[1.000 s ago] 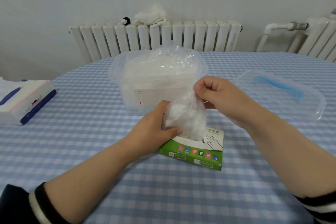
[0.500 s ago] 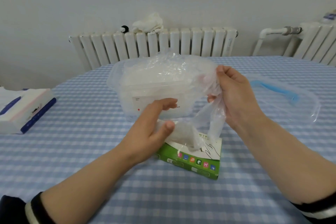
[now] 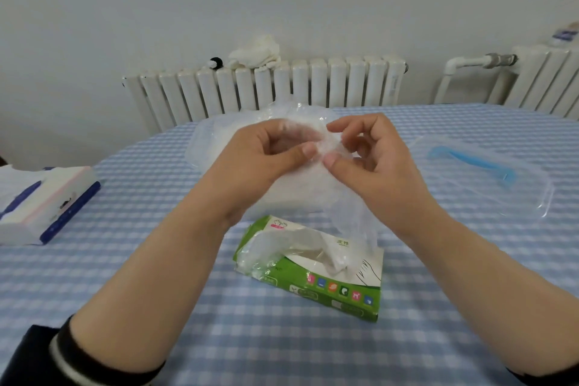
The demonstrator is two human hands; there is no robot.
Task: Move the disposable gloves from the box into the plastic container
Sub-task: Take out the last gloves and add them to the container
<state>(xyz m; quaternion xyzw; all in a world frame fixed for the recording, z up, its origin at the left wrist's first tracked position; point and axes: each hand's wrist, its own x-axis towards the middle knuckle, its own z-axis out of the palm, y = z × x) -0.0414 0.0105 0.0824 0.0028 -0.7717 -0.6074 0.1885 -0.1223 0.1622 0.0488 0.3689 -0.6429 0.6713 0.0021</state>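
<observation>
Hanging between both hands above the table, a thin, clear, crinkled disposable plastic glove (image 3: pixel 351 207) trails down toward the green-and-white cardboard glove box (image 3: pixel 316 276), whose torn top opening shows more clear film bunched inside. The left hand (image 3: pixel 253 166) pinches the glove's upper edge between thumb and curled fingers, and the right hand (image 3: pixel 372 163) pinches the same edge just beside it, thumb tips nearly touching. Both hands are held in front of the clear plastic container (image 3: pixel 203 147), which stands behind the box and already holds a heap of clear gloves rising above its rim; much of it is hidden by the hands. The box lies flat on the blue-and-white checked tablecloth (image 3: pixel 156 260), near the person and tilted slightly. To the right, well apart from the container, rests a clear plastic lid with a blue handle (image 3: pixel 479 166). At the left edge of the table sits a white pack of tissues with blue and pink trim (image 3: pixel 47 204). Behind the table a white ribbed radiator (image 3: pixel 282 84) stands against the wall, with a crumpled white cloth (image 3: pixel 255 52) on top.
</observation>
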